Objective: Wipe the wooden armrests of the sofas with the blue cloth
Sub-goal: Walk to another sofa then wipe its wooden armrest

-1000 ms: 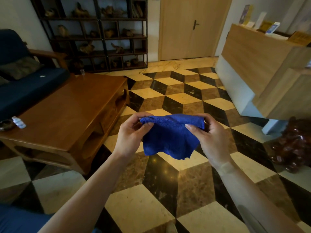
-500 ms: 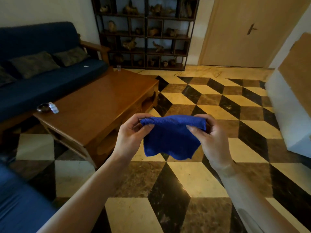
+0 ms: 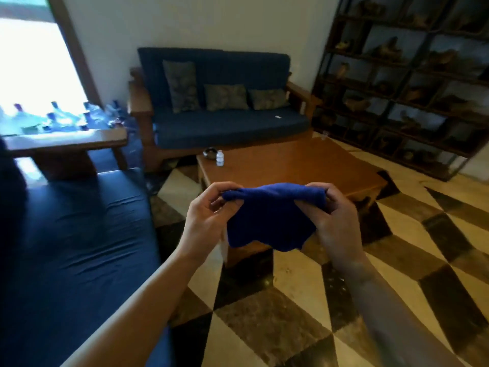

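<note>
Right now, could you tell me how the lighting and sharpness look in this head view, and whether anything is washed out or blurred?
Head view: the window at the upper left is blown out to white, and its glare hazes the bottles below it; the shelf on the right sits in dim shadow; the whole frame is slightly soft, yet the cloth and both hands stay readable; wide-angle distortion bends the floor tiles.

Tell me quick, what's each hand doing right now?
Left hand: fingers pinch the blue cloth's left top edge.
Right hand: fingers pinch its right top edge.
</note>
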Demonstrator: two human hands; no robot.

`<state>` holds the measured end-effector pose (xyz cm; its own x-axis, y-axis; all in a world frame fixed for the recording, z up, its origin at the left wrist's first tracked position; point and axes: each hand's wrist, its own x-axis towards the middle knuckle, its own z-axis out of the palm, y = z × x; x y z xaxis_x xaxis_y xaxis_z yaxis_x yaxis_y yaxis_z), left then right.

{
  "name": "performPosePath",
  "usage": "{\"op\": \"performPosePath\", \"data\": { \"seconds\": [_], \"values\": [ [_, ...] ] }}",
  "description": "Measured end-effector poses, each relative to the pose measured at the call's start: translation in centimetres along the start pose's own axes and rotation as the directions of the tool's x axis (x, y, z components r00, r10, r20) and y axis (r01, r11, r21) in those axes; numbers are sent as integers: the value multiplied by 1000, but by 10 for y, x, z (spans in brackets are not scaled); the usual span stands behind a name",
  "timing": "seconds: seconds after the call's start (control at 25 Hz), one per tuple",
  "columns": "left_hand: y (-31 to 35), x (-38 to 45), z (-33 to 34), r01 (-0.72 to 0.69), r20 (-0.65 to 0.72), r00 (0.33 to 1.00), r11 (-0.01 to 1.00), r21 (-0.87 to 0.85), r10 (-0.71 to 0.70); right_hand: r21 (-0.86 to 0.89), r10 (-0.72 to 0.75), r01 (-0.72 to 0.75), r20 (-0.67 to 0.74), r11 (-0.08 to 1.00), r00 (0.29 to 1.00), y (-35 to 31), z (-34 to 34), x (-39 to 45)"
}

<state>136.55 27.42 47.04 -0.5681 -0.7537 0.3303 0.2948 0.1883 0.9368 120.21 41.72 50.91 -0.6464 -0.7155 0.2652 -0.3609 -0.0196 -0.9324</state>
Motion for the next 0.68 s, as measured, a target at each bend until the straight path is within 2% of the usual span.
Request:
{"op": "performPosePath", "data": {
  "seconds": [0.12,0.24,0.4,0.52,0.6,0.68],
  "values": [
    [1,-3,-50,-13,-163,986,997,82,27,37,-21,15,156,999,988,-4,54,27],
    [10,-23,-106,8,-381,922,983,184,64,39,-60,49,359,998,931,-9,122,47],
    [26,-70,-166,88,-655,746,955,282,125,147,-103,14,621,989,777,-28,217,51],
    [36,-107,-190,165,-778,598,921,353,191,222,-194,40,734,974,650,-34,271,40],
    [43,-130,-195,224,-842,480,894,388,245,268,-293,126,793,955,535,-38,304,33],
    [51,-148,-192,271,-884,362,874,403,295,327,-355,140,836,935,418,-44,332,26]
  ]
}}
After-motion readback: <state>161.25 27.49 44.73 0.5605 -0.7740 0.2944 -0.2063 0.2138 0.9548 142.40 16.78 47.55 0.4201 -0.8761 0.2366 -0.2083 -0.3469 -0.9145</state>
